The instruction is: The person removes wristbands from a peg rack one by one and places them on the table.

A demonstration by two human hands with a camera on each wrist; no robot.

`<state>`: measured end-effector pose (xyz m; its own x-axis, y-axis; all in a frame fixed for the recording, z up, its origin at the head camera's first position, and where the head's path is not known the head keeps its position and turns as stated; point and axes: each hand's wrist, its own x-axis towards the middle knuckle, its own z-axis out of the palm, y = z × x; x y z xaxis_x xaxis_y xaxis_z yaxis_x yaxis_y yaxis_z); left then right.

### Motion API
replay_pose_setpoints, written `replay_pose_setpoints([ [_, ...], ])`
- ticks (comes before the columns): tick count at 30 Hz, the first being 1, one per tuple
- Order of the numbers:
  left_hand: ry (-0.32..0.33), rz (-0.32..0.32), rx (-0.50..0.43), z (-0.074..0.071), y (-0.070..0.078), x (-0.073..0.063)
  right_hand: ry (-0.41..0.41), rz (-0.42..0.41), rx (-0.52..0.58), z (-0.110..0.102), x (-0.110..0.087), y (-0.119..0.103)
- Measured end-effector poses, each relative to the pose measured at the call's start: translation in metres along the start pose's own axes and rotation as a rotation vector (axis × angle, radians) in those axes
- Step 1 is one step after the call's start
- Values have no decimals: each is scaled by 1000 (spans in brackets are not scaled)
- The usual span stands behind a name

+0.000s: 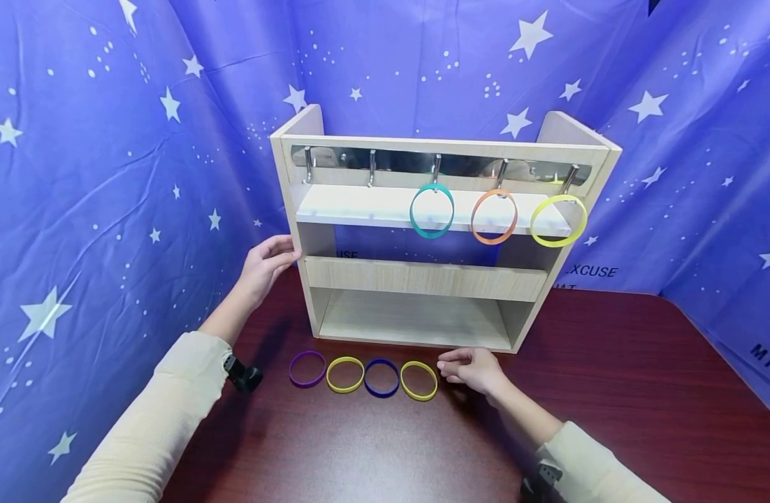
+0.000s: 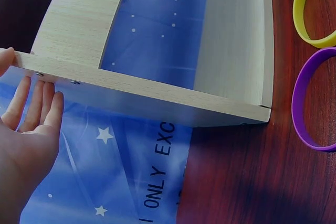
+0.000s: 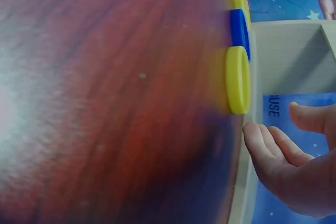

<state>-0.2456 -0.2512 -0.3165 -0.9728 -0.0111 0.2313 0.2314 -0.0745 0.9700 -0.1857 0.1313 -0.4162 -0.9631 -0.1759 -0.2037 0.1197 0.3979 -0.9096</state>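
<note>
My left hand (image 1: 268, 267) touches the left side panel of a light wooden shelf unit (image 1: 423, 279). Its fingertips rest along the panel's outer face, with the thumb at the front edge. My right hand (image 1: 476, 369) is just above the table, holding nothing, thumb apart from the fingers in the right wrist view. Its fingertips are close to the nearest yellow wristband (image 1: 402, 374). Leftward from there, a blue wristband (image 1: 367, 386), another yellow wristband (image 1: 346, 390) and a purple wristband (image 1: 291, 372) lie in a row.
A metal hook rail (image 1: 404, 160) runs across the unit's top. Teal (image 1: 412, 218), orange (image 1: 474, 222) and yellow (image 1: 557, 244) wristbands hang from its right-hand hooks; the two left hooks hold none. A dark red table (image 1: 643, 377) supports everything, with starry blue curtains (image 1: 140, 175) around it.
</note>
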Motion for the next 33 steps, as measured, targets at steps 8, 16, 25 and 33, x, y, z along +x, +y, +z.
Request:
replay_pose_setpoints([
  [8,2,-10,21,0,1,-1,-16,-33,72,-10,4,-13],
  [16,3,-5,10,0,-1,0,-21,-93,130,-21,3,-34],
  [25,0,7,16,0,-1,1,7,-150,124,-35,-2,-56],
  [33,-4,11,8,-1,-1,1,31,-201,112,-45,-10,-73],
])
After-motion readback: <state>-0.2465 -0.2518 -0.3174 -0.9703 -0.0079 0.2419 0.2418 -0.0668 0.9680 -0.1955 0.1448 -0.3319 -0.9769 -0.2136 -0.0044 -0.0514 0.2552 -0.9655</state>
